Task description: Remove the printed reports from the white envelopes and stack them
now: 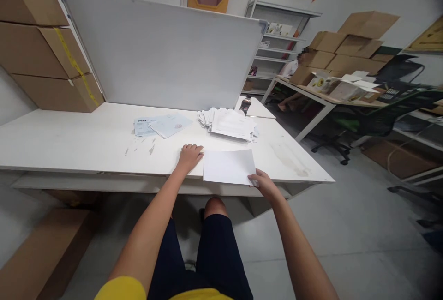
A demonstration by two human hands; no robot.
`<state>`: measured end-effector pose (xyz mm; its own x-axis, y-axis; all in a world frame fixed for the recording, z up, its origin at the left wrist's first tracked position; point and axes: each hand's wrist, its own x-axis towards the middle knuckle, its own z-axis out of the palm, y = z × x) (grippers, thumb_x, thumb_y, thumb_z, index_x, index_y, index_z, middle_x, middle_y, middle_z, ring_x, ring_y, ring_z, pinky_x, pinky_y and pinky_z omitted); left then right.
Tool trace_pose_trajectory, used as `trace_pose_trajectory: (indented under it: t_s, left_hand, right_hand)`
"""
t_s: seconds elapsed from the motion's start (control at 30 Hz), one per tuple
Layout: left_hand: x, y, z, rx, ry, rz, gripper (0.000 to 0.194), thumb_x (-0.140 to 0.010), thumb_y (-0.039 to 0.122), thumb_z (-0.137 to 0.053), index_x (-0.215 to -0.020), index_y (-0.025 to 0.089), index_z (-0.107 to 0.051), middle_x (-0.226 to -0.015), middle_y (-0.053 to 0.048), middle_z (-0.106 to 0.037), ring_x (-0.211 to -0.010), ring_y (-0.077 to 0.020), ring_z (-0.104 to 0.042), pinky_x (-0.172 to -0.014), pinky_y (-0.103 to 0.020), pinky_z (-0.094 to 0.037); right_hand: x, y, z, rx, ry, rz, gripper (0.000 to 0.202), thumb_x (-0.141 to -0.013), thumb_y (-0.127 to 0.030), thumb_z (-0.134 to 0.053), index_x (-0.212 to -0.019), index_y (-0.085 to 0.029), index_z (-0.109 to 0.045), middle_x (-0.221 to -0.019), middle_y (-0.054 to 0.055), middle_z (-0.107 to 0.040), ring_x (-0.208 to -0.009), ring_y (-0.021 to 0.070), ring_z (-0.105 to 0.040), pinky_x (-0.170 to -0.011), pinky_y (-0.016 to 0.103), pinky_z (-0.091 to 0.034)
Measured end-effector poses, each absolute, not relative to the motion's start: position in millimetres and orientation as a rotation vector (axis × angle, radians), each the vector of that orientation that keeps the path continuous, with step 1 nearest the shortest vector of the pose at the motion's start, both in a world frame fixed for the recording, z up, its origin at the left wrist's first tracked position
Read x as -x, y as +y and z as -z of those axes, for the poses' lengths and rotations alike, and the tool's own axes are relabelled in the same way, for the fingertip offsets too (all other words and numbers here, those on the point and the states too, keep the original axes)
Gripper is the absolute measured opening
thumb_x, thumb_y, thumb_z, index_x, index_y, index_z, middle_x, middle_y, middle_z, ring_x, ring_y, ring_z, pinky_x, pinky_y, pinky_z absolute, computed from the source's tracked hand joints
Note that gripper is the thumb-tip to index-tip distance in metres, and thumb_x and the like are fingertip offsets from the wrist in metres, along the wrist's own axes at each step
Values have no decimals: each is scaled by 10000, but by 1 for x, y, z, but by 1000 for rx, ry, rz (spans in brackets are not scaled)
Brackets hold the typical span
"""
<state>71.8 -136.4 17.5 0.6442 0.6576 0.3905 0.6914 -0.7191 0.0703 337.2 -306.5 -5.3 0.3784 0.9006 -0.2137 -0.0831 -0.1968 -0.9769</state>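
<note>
At the front edge of the white desk, my right hand [262, 183] pinches the lower right corner of a white sheet of paper [228, 165], thumb on top. The sheet lies nearly flat and juts slightly past the edge. Just left of it rests my left hand [191, 154], fingers curled over a small pale object that mostly hides beneath them; I cannot make out its kind. Farther back is an untidy stack of white papers [232, 124]. Light blue printed papers [162, 125] lie to its left, overlapping one another.
A whiteboard [166, 55] stands along the back of the desk [69, 136]. A dark bottle [245, 105] is behind the paper stack. Cardboard boxes [51, 67] are piled at the left. Another person [292, 67] sits by a table at the right, near an office chair [367, 115].
</note>
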Motion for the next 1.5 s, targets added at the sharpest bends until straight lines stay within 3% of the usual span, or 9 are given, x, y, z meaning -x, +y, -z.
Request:
trace_pose_trajectory:
  t_s: [0.5, 1.03, 1.3, 1.5]
  left_hand:
    - [-74, -138, -19, 2787, -1161, 588, 310, -932, 311, -396, -1187, 229, -552, -1042, -96, -639, -995, -255, -527, -857, -398, -331]
    - [-77, -138, -20, 2780, -1191, 615, 282, -915, 304, -440, -1150, 221, -570, -1044, -99, -635, -1004, -263, -532, -862, -400, -334]
    - [-73, -133, -17, 2883, -1122, 726, 370, -910, 266, -432, -1263, 218, -531, -1289, -72, -582, -1218, -228, -469, -969, -380, -325]
    - [-74, -128, -14, 2898, -1110, 668, 384, -923, 271, -425, -1291, 221, -526, -1218, -64, -640, -1116, -223, -553, -942, -389, -354]
  right_hand:
    - [-325, -303, -1, 1475, -769, -1030, 228, -506, -274, -630, -710, -185, -584, -590, -19, -531, -548, 130, -467, -437, 239, -389]
    - [-315, -294, -8, 1472, -851, -1089, 169, -531, -265, -622, -668, -191, -556, -514, -41, -511, -458, 117, -446, -436, 253, -364]
    - [-312, -297, -7, 1457, -829, -1118, 161, -545, -260, -620, -677, -191, -558, -547, -28, -520, -501, 124, -462, -444, 246, -374]
    - [-300, -298, -15, 1445, -833, -1177, 167, -552, -249, -617, -703, -190, -577, -546, -35, -529, -472, 116, -451, -429, 245, -359]
